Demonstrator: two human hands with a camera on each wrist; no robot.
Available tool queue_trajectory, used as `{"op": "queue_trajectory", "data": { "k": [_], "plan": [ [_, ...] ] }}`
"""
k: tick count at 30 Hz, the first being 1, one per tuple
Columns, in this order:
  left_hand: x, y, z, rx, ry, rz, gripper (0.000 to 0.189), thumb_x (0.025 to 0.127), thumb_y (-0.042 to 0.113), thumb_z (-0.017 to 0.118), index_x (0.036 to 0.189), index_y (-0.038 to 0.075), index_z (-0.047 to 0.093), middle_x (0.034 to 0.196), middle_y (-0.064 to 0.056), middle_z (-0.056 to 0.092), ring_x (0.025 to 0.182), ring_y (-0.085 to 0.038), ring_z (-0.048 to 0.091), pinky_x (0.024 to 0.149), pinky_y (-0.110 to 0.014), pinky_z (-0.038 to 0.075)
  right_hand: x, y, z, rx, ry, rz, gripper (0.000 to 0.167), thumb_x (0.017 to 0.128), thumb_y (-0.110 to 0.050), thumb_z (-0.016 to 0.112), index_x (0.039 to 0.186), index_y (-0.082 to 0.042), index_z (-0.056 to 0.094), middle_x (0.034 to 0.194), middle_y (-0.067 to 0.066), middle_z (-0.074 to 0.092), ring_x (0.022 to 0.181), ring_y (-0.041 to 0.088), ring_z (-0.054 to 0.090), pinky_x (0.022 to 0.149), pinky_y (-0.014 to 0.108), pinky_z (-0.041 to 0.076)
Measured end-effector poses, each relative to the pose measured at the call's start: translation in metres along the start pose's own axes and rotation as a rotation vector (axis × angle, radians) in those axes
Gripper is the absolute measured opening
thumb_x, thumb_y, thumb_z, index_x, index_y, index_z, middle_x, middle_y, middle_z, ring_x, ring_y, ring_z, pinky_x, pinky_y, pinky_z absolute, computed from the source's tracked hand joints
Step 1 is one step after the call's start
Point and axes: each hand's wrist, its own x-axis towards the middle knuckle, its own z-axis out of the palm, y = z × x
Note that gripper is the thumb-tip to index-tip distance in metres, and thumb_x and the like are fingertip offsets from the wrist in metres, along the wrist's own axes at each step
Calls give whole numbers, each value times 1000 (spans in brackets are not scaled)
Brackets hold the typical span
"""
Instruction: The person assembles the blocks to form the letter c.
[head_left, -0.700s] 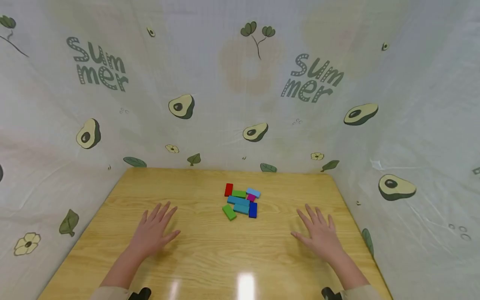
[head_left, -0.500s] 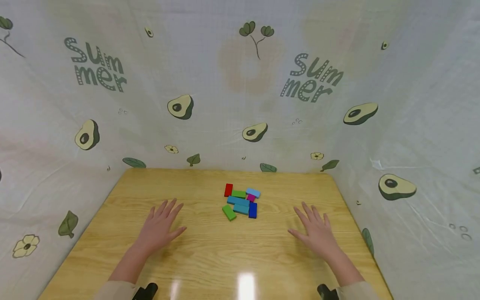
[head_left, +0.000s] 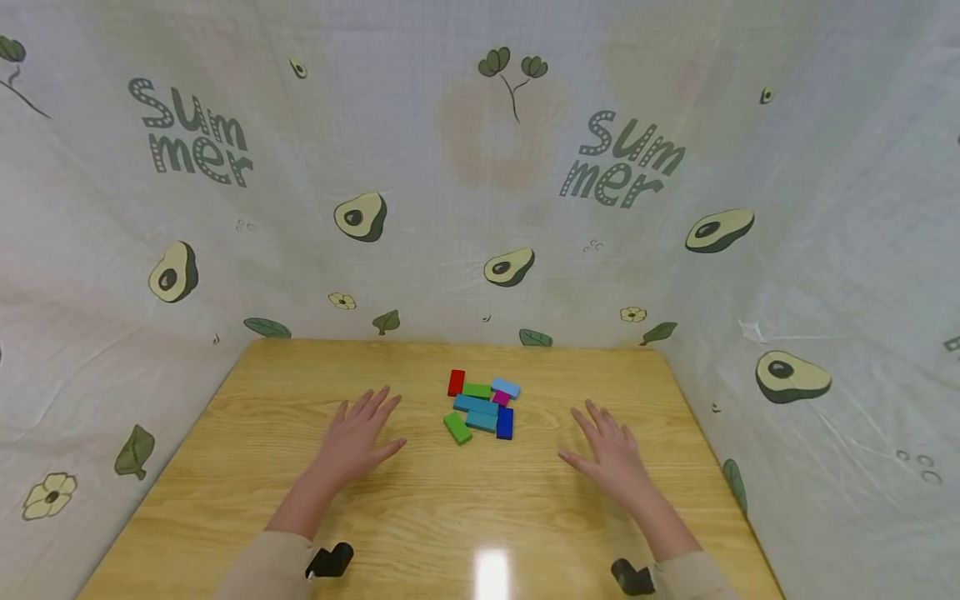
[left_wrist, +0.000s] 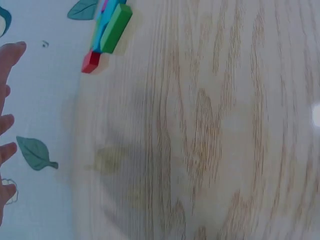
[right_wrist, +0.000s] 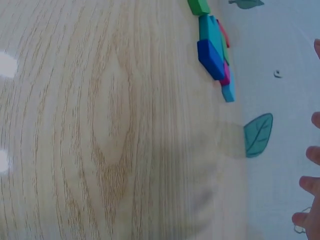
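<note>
Several coloured blocks lie in a loose cluster near the middle of the table: a red block (head_left: 456, 383), a green block (head_left: 477, 391), a light blue block (head_left: 506, 388), a magenta block (head_left: 501, 399), two mid-blue ones, and a dark blue block (head_left: 505, 423). A second green block (head_left: 457, 428) lies at a slant at the near left. My left hand (head_left: 357, 442), fingers spread, hovers left of the cluster. On the other side my right hand (head_left: 611, 458) is spread too, thumb pointing inward. Both hands hold nothing. In the wrist views only fingertips show.
The wooden table (head_left: 480, 500) ends at a white printed cloth (head_left: 435, 150) behind and on both sides. A dark wrist mount (head_left: 330, 560) sits by the left sleeve, another dark mount (head_left: 632, 577) by the right one. Light glares on the table's near part.
Both hands have moved inward toward the blocks, the left one further, to the right and slightly forward. The right hand has shifted left. The blocks stay where they were.
</note>
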Motion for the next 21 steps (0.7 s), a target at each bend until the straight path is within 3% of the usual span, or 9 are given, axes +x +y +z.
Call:
{"op": "queue_trajectory", "data": {
  "k": [12,21],
  "plan": [
    [35,20,28,-78,-21,43,68,88,39,71,145,10,46,143,-15,48,127,-36,48,102,-55,39,16,-18,16,90,40,-11,78,87,-49,69,148,-7,42,152,20,34,137,43,30,103,70,21],
    [59,33,44,-174,-93,13,67,90,35,72,146,13,45,140,-10,51,129,-30,48,105,-48,39,24,-27,31,200,-7,34,74,87,-44,71,147,-10,44,151,15,38,138,41,31,105,70,20]
  ]
}}
